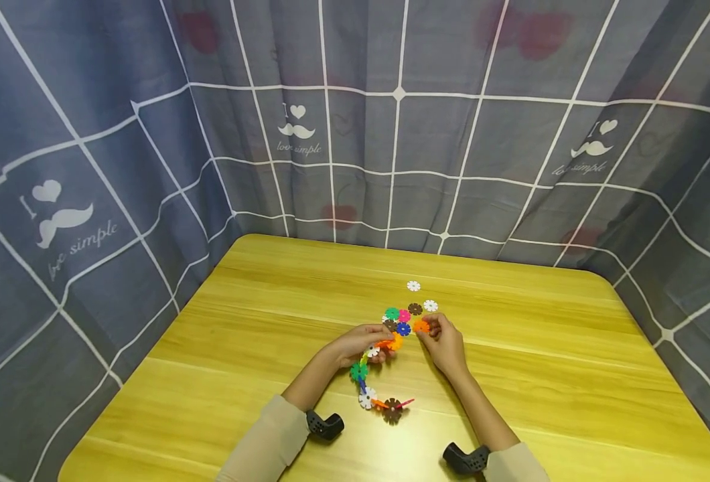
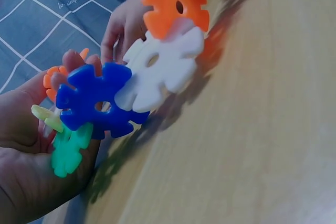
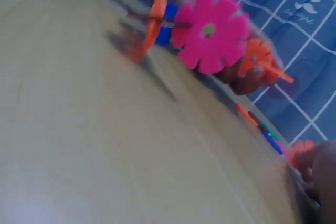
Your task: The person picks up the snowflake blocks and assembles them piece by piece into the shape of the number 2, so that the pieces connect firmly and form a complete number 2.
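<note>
A curved chain of slotted flower-shaped building discs hangs from my left hand (image 1: pixel 360 343), which holds it near its orange end. Along it follow a yellow disc, a green disc (image 1: pixel 359 372), a blue disc (image 2: pixel 100 103), a white disc (image 2: pixel 160 66), an orange disc (image 2: pixel 176 6), a brown disc (image 1: pixel 393 410) and, at the free end, a pink disc (image 3: pixel 211 32). To the right, my right hand (image 1: pixel 445 345) pinches a single orange disc (image 1: pixel 421 326) between thumb and fingers, apart from the chain. In the right wrist view that hand shows only at the lower right edge.
Several loose discs lie beyond the hands, among them a green disc (image 1: pixel 392 313), a blue disc (image 1: pixel 403 329), a brown disc (image 1: pixel 415 308) and a white disc (image 1: pixel 413 286). The wooden table (image 1: pixel 258 301) is bordered by a grey checked curtain (image 1: pixel 361 134).
</note>
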Demonstrator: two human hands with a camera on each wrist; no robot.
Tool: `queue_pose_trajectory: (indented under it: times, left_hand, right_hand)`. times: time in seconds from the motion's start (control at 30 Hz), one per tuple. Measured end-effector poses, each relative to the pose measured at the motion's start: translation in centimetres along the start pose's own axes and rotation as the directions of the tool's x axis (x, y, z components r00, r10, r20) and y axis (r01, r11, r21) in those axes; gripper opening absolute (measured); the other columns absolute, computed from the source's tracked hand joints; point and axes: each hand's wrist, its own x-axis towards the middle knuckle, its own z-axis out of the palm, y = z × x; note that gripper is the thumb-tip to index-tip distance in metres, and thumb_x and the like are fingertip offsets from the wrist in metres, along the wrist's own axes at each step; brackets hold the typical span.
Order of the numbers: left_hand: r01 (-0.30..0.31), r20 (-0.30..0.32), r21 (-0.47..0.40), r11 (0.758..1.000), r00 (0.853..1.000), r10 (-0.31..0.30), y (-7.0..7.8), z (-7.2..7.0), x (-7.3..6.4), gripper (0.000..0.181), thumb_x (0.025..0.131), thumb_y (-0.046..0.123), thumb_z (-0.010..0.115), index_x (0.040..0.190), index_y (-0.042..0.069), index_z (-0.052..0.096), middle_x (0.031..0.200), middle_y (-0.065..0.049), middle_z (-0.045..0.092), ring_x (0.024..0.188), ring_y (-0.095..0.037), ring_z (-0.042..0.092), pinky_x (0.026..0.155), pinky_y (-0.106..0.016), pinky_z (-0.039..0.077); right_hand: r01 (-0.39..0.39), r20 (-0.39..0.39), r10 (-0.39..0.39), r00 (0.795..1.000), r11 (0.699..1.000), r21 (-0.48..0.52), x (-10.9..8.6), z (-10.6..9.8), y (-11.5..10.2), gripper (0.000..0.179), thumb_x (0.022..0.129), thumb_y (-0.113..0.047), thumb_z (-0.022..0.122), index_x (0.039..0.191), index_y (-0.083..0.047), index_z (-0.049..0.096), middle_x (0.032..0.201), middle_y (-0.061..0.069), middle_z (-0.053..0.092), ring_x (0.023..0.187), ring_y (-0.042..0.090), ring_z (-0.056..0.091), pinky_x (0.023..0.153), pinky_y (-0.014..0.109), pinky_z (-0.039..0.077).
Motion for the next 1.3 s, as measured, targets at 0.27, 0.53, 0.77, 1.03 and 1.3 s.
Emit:
queue_pose_trajectory:
  times: [0.27,0.53,0.77,1.03,1.3]
  left_hand:
    - [0.010,-0.012,0.020,1.000,1.000,-0.010,-0.1,-0.1,0.1,0.016,0.094,0.019,0.053,0.092,0.005,0.061,0.077,-0.007,0.064,0.056,-0.010,0.054,0.052,-0.018,0.045]
    - [0.025,-0.042,0.019,1.000,0.999,-0.024,0.0,0.0,-0.1,0.021,0.094,0.018,0.052,0.100,0.000,0.062,0.074,-0.006,0.064,0.054,-0.008,0.054,0.052,-0.017,0.045]
    - [0.020,-0.036,0.020,1.000,0.999,-0.020,0.1,-0.1,-0.2,0.023,0.094,0.020,0.053,0.100,0.000,0.062,0.074,-0.005,0.064,0.054,-0.008,0.054,0.053,-0.017,0.045]
    - [0.056,-0.056,0.125,0.991,0.997,-0.049,0.0,-0.6,-0.1,0.025,0.092,0.022,0.056,0.102,0.000,0.064,0.093,-0.009,0.063,0.073,-0.014,0.057,0.083,-0.034,0.046]
    - [0.074,-0.028,0.144,0.987,0.997,-0.071,0.1,-1.0,-0.1,0.017,0.092,0.020,0.055,0.093,0.005,0.063,0.090,-0.012,0.064,0.074,-0.016,0.056,0.074,-0.031,0.047]
  right_hand:
    - [-0.093,0.159,0.016,0.987,0.866,0.492,-1.4,-0.3,-1.0,0.020,0.084,-0.001,0.065,0.102,0.005,0.063,0.087,0.020,0.066,0.069,0.034,0.064,0.062,0.036,0.055]
    - [-0.094,0.197,-0.030,0.980,0.803,0.589,-2.1,-1.3,-3.5,0.016,0.085,0.006,0.060,0.100,0.012,0.059,0.090,0.028,0.063,0.075,0.045,0.061,0.066,0.045,0.053]
    - [-0.053,0.214,-0.104,0.971,0.780,0.624,-2.0,-1.3,-3.6,0.013,0.086,0.011,0.056,0.098,0.016,0.056,0.090,0.031,0.062,0.076,0.041,0.063,0.068,0.047,0.051]
    - [0.051,0.232,-0.235,0.944,0.798,0.601,-2.0,-1.5,-3.5,0.007,0.083,0.016,0.056,0.089,0.017,0.059,0.085,0.031,0.062,0.074,0.046,0.061,0.067,0.044,0.052]
    - [0.176,0.189,-0.329,0.925,0.813,0.555,-2.1,-1.1,-3.9,0.007,0.080,0.018,0.059,0.085,0.014,0.061,0.083,0.027,0.064,0.072,0.042,0.063,0.064,0.041,0.053]
